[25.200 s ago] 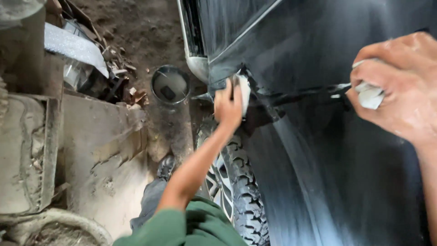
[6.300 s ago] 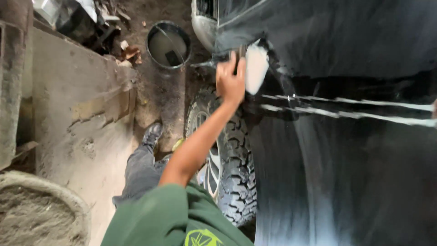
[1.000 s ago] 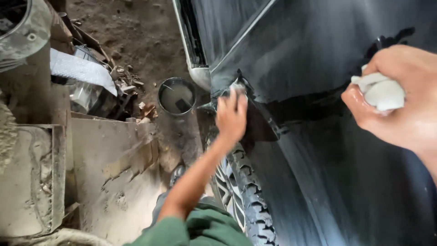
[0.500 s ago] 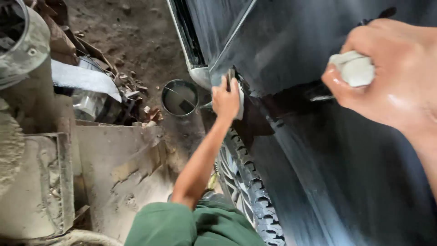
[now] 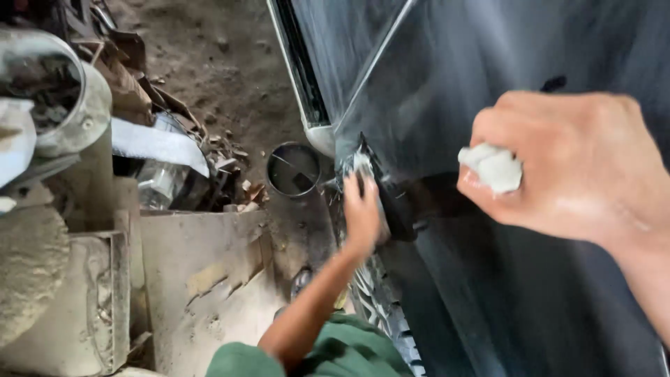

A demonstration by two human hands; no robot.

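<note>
Head view is showing the person leaning over the side of a dark car body panel (image 5: 502,293), both arms reaching down along it. The right hand (image 5: 565,167) is clenching a small pale wad (image 5: 492,167) (a cloth or a sponge, too blurred to say which) and is hovering close to the panel; whether the wad is actually touching the paint cannot be told. The left hand (image 5: 363,213) is pressing a second pale pad (image 5: 359,164), wet or foamy-looking, against the panel edge just above the tyre (image 5: 380,307), fingers wrapped over its top.

To do this rubbing well, the left hand is probably needing to keep the pad flat on the curved edge rather than on one corner, working along the lip where grime is likely gathering. The right hand is best laying its wad fully on the surface before stroking, since a bunched wad is only cleaning a narrow line. Overlapping strokes in one direction are likely serving better than scrubbing, as grit could scratch dark paint.

A round dark bucket (image 5: 293,169) is standing on the dirt ground (image 5: 216,84) just left of the left hand, within reach for rinsing. Scrap and a dusty concrete slab (image 5: 202,272) are lying further left, well apart from the car.
</note>
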